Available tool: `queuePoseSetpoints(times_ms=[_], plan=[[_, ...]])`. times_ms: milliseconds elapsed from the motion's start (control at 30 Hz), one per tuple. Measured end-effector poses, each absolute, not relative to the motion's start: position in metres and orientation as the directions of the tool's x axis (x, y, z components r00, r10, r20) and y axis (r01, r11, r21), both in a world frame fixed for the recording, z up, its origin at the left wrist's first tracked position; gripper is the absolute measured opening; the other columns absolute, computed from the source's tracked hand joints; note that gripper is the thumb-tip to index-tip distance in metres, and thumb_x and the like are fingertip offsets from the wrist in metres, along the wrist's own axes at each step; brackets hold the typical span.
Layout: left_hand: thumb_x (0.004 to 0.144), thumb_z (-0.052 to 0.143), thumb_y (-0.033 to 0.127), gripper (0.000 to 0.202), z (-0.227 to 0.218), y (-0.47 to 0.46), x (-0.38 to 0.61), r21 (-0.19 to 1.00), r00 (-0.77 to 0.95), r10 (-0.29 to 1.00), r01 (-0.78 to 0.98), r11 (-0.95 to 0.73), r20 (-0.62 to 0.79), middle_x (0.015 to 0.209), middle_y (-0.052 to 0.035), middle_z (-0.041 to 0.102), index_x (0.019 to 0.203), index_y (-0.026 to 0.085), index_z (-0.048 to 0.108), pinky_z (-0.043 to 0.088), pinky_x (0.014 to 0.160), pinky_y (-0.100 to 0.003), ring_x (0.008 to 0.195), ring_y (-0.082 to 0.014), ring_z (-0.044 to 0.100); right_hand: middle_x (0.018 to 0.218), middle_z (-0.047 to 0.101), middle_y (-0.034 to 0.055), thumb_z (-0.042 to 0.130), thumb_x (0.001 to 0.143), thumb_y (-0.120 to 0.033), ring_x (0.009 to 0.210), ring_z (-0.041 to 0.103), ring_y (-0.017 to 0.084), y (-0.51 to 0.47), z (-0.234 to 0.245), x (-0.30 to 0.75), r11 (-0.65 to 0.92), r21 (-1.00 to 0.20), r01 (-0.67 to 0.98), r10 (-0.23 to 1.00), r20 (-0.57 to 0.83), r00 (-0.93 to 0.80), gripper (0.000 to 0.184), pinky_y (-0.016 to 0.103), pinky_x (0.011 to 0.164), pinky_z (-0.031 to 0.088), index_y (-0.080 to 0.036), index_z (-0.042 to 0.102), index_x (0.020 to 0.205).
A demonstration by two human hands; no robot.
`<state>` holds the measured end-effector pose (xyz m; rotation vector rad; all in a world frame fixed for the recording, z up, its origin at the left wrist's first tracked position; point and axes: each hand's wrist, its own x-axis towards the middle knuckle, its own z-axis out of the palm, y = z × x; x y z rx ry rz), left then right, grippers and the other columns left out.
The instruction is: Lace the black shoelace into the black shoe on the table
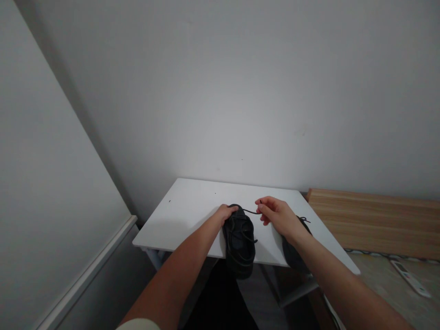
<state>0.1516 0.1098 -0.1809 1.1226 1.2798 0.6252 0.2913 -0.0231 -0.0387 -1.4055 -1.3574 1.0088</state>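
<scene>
A black lace-up shoe (239, 256) rests on the white table with its toe toward the wall and its heel over the front edge. My left hand (227, 211) grips the shoe at its toe end, thumb on top. To the right, my right hand (275, 214) pinches the end of a black shoelace (250, 211), which stretches from the front of the shoe. A second black shoe (294, 256) stands at the table's front right, partly hidden behind my right forearm, its laces showing past the wrist.
The white table (195, 197) stands against a grey-white wall (220, 114). At right is a wooden headboard (371, 220) beside a bed with a white remote control (410, 278) on it. A white panel (62, 174) rises at left.
</scene>
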Motion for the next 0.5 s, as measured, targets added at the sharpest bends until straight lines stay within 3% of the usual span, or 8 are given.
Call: queuePoseSetpoints(times_ms=[133,233,367,500], plan=[[0.071,0.065,0.037,0.036,-0.181,0.108,0.15,0.905,0.237,0.877,0.189,0.382,-0.419,0.088,-0.0131,0.069,0.092,0.009,0.062,0.05,0.056,-0.027,0.07,-0.0197,0.065,0.053,0.043,-0.0074,0.043,0.071,-0.02,0.036,0.035,0.005,-0.033,-0.093,0.304,-0.28,-0.938,0.204,0.955,-0.251,0.157,0.028,0.019,0.034,0.023,-0.015,0.053,0.097],[0.07,0.066,0.038,0.035,-0.18,0.108,0.15,0.905,0.227,0.879,0.19,0.381,-0.419,0.086,-0.0121,0.07,0.091,0.01,0.062,0.05,0.058,-0.027,0.072,-0.0199,0.065,0.051,0.042,-0.0079,0.04,0.068,-0.018,0.035,0.032,0.006,-0.043,-0.122,0.301,-0.435,-0.852,0.291,0.897,-0.439,0.056,0.035,0.02,0.036,0.02,-0.015,0.052,0.101],[0.068,0.068,0.039,0.037,-0.178,0.108,0.149,0.904,0.22,0.881,0.198,0.38,-0.419,0.083,-0.0111,0.07,0.091,0.01,0.062,0.05,0.06,-0.028,0.073,-0.0206,0.065,0.055,0.045,-0.0044,0.048,0.069,-0.022,0.047,0.037,0.007,-0.049,-0.131,0.302,-0.245,-0.793,0.558,0.927,-0.361,-0.106,0.013,0.021,0.044,0.026,-0.015,0.057,0.073],[0.067,0.069,0.038,0.037,-0.176,0.107,0.148,0.904,0.219,0.882,0.199,0.378,-0.417,0.08,-0.0104,0.07,0.089,0.01,0.063,0.05,0.061,-0.028,0.072,-0.0206,0.065,0.056,0.045,-0.0026,0.047,0.077,-0.039,0.055,0.039,0.01,-0.055,-0.104,0.313,-0.062,-0.753,0.655,0.96,-0.225,-0.169,0.028,0.023,0.052,0.03,-0.015,0.054,0.063]])
